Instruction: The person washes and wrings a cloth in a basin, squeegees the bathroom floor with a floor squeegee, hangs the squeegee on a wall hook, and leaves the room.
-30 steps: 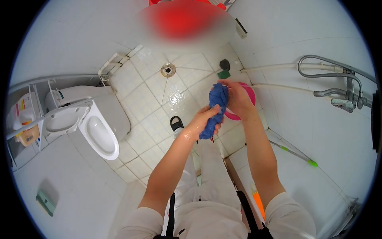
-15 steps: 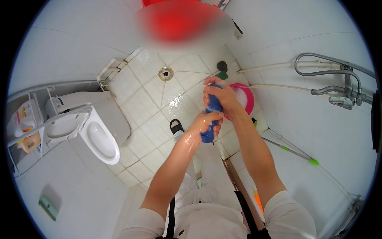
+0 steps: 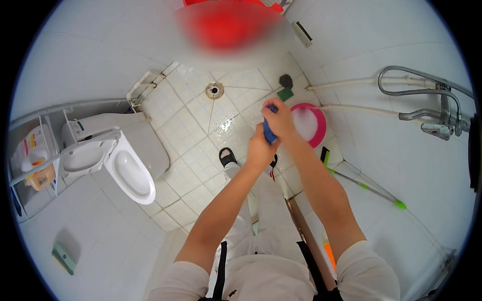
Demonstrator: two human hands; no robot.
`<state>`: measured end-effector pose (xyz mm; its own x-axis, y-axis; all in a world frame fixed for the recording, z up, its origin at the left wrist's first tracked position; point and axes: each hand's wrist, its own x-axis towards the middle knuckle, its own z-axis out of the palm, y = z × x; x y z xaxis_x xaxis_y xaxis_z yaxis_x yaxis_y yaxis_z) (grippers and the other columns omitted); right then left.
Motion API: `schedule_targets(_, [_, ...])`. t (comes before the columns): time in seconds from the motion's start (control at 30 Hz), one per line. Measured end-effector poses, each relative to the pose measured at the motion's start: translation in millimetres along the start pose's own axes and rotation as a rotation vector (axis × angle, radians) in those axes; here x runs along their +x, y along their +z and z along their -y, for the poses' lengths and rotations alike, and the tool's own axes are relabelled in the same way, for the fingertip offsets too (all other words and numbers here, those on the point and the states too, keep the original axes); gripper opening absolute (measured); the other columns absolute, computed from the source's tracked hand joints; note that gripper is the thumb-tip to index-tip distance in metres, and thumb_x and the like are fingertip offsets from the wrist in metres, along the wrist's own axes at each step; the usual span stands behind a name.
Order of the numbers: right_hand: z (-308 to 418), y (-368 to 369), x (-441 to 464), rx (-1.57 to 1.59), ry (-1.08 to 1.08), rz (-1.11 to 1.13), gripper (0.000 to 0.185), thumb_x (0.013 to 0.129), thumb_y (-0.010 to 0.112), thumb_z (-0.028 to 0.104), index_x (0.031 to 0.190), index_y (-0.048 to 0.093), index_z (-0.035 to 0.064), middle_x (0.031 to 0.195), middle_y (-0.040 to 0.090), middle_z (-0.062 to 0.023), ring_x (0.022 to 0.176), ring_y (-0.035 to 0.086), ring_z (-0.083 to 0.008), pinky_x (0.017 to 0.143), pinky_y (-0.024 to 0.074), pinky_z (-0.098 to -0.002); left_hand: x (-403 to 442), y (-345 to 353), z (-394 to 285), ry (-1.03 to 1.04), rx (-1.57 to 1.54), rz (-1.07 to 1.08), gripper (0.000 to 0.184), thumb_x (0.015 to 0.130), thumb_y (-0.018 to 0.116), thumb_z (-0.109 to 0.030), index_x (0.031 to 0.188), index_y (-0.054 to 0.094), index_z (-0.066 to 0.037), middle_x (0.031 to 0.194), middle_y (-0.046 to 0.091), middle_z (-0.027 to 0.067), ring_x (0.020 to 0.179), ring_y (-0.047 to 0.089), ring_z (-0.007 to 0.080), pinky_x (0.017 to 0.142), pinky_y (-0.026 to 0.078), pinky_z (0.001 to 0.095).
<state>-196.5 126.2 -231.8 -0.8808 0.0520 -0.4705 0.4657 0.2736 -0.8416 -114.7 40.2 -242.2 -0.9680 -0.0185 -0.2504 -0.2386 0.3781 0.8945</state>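
Observation:
A blue cloth (image 3: 269, 133), bunched tight and narrow, stretches between my two hands over the tiled floor. My left hand (image 3: 261, 149) wraps round its lower end, and my right hand (image 3: 279, 121) is closed on the upper end, where a bit of blue sticks out past the fingers. Most of the cloth is hidden inside my grip. Just right of my hands, lower down on the floor, sits a pink basin (image 3: 321, 131) with whitish, sudsy water in it.
A floor drain (image 3: 214, 91) lies ahead on wet tiles. A green pad (image 3: 285, 94) and a dark scrubber (image 3: 285, 81) lie near the right wall. The toilet (image 3: 131, 170) is at left, a green-handled squeegee (image 3: 361, 185) and shower tap (image 3: 436, 130) at right.
My hands have drawn closer together and squeezed the cloth, so less of it shows now. The lower end that hung below my left hand is no longer visible. The view has shifted slightly.

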Motion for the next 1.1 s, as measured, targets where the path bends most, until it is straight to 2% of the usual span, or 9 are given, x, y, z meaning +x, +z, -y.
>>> schedule_targets(0.13, [53.4,-48.0,-16.1,1.01,0.324,0.677,0.043,0.085,0.067,0.032,0.118,0.052,0.0105,0.116,0.057,-0.0223,0.098,0.061,-0.0314,0.085,0.0491,-0.0454,-18.6,-40.5,-52.2,-0.782,-1.432,0.642,0.049,0.087,0.065,-0.038,0.119,0.043,-0.008,0.072,0.055,0.0125,0.053,0.056,0.0197,0.043,0.045,0.0288])
schedule_targets(0.2, [64.8,-49.9,-27.0,1.365,0.271,0.856,0.045,0.086,0.066,0.035,0.12,0.049,0.0118,0.122,0.052,-0.0216,0.104,0.057,-0.0307,0.089,0.0476,-0.0463,-32.4,-34.4,-77.2,-0.772,-2.216,0.88,0.052,0.089,0.063,-0.041,0.127,0.042,-0.011,0.069,0.049,0.0081,0.049,0.05,0.0122,0.039,0.041,0.0231])
schedule_targets(0.33, [72.2,1.7,-35.3,1.861,-0.18,1.125,0.032,0.088,0.063,0.032,0.108,0.048,0.0118,0.112,0.048,-0.0151,0.101,0.053,-0.0243,0.086,0.0473,-0.0404,-34.4,-18.2,-115.7,-0.235,-2.771,1.061,0.062,0.092,0.058,-0.043,0.138,0.031,-0.012,0.079,0.048,0.0105,0.053,0.048,0.0129,0.042,0.04,0.0215])
schedule_targets(0.37, [67.6,7.2,-37.6,1.999,-0.344,1.194,0.028,0.089,0.062,0.03,0.104,0.048,0.0114,0.108,0.047,-0.0131,0.099,0.052,-0.0221,0.084,0.0476,-0.0381,-36.6,-21.2,-119.6,-0.293,-2.696,1.004,0.061,0.092,0.058,-0.042,0.137,0.031,-0.011,0.078,0.047,0.0106,0.053,0.047,0.0129,0.043,0.041,0.0217])
schedule_targets(0.53, [91.6,-31.4,-50.0,1.302,0.134,0.71,0.021,0.078,0.062,0.002,0.069,0.043,0.0076,0.065,0.047,-0.007,0.057,0.051,-0.0169,0.051,0.0468,-0.0327,-34.1,-68.6,-106.7,-0.721,-1.965,0.792,0.041,0.089,0.059,-0.025,0.121,0.042,-0.007,0.071,0.049,0.0076,0.051,0.047,0.0127,0.042,0.038,0.0237])
schedule_targets(0.73, [70.3,-28.7,-26.5,0.649,0.07,0.584,0.02,0.08,0.061,0.004,0.071,0.044,0.0072,0.063,0.051,-0.0066,0.055,0.053,-0.0161,0.051,0.0468,-0.0327,-9.9,-67.7,-86.7,-0.905,-1.03,0.521,0.016,0.08,0.062,-0.014,0.089,0.053,-0.005,0.067,0.053,0.0077,0.046,0.043,0.0133,0.04,0.033,0.0261])
schedule_targets(0.97, [30.9,0.8,-2.2,-0.063,-0.068,0.17,0.01,0.073,0.064,0.009,0.074,0.058,0.0012,0.061,0.06,-0.0121,0.056,0.06,-0.0208,0.055,0.0488,-0.0322,15.3,-20.4,-26.8,-0.632,-0.523,0.24,0.017,0.075,0.065,-0.012,0.086,0.057,-0.001,0.066,0.058,0.0067,0.049,0.052,0.0159,0.042,0.039,0.0303])
schedule_targets(1.07, [12.4,19.4,2.6,-0.299,-0.217,-0.059,0.011,0.073,0.066,0.012,0.075,0.06,0.0019,0.066,0.063,-0.0156,0.059,0.062,-0.0285,0.059,0.0497,-0.0353,15.6,15.0,34.4,-0.236,-0.169,0.028,0.024,0.078,0.066,-0.016,0.087,0.055,0.003,0.073,0.065,0.0205,0.06,0.064,0.0344,0.053,0.048,0.0394])
schedule_targets(1.1, [10.0,23.8,1.2,-0.299,-0.223,-0.122,0.012,0.072,0.066,0.012,0.074,0.06,0.0022,0.067,0.063,-0.0162,0.06,0.061,-0.0308,0.06,0.0498,-0.0363,13.8,15.4,31.6,-0.19,-0.128,-0.028,0.03,0.077,0.068,-0.017,0.094,0.053,0.003,0.074,0.066,0.0169,0.06,0.064,0.0299,0.053,0.048,0.038])
